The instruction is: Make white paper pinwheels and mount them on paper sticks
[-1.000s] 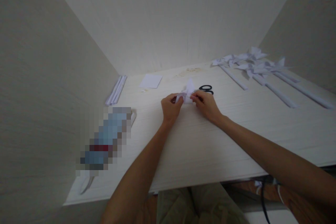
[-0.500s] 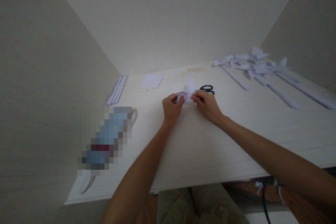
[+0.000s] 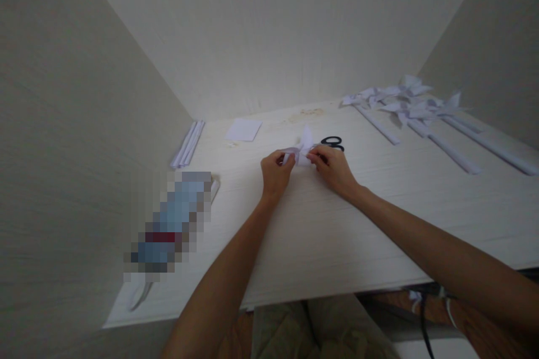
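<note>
A small white paper pinwheel (image 3: 306,139), its blades curled, is held between my two hands just above the table's middle. My left hand (image 3: 275,174) pinches its left side between thumb and fingers. On the other side, the fingertips of my right hand (image 3: 334,168) are closed on the paper near its centre. Black-handled scissors (image 3: 332,141) lie right behind my right hand, their blades largely hidden by the hand and paper.
Several paper pinwheels (image 3: 410,106) on rolled paper sticks lie at the back right. At the left are rolled paper tubes (image 3: 188,144) and a flat white paper square (image 3: 244,129). A blurred-out object (image 3: 174,219) lies at the front left. Walls (image 3: 269,28) enclose the white table (image 3: 337,247).
</note>
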The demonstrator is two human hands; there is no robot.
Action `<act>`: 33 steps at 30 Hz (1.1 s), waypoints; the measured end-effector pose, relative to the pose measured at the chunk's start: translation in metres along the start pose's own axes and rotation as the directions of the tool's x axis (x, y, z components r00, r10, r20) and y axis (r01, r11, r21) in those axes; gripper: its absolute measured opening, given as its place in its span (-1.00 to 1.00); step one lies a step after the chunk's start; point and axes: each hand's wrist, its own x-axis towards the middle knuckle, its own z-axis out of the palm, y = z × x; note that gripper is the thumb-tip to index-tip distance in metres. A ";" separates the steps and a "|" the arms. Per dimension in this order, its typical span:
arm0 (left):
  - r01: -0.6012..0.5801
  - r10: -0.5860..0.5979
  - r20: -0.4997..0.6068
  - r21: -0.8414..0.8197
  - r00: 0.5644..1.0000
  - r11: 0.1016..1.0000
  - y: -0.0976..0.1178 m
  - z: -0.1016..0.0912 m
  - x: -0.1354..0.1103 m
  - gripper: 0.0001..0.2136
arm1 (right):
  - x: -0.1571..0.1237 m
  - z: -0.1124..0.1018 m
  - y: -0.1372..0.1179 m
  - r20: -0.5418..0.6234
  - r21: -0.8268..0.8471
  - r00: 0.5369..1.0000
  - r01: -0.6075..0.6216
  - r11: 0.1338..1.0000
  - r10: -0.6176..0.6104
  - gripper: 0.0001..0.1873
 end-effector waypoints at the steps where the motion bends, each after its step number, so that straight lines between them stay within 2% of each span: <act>1: -0.001 0.001 0.003 -0.009 1.000 1.000 0.000 0.000 0.000 -0.87 | 0.000 0.000 0.000 -0.002 0.002 1.000 -0.002 1.000 0.002 -0.82; 12: 0.029 -0.028 0.014 -0.050 1.000 0.998 -0.002 0.001 0.002 -0.94 | 0.000 0.000 0.000 -0.009 -0.010 1.000 -0.007 1.000 0.006 -0.81; 22: 0.077 -0.077 0.024 0.002 0.997 0.997 0.005 0.000 0.001 -0.73 | 0.000 0.000 0.001 -0.009 -0.024 1.000 0.026 0.999 -0.026 -0.80; 33: 0.060 -0.060 0.016 -0.005 0.998 0.998 0.001 0.001 0.002 -0.74 | -0.001 0.000 0.004 0.008 -0.058 0.996 0.090 0.994 -0.090 -0.80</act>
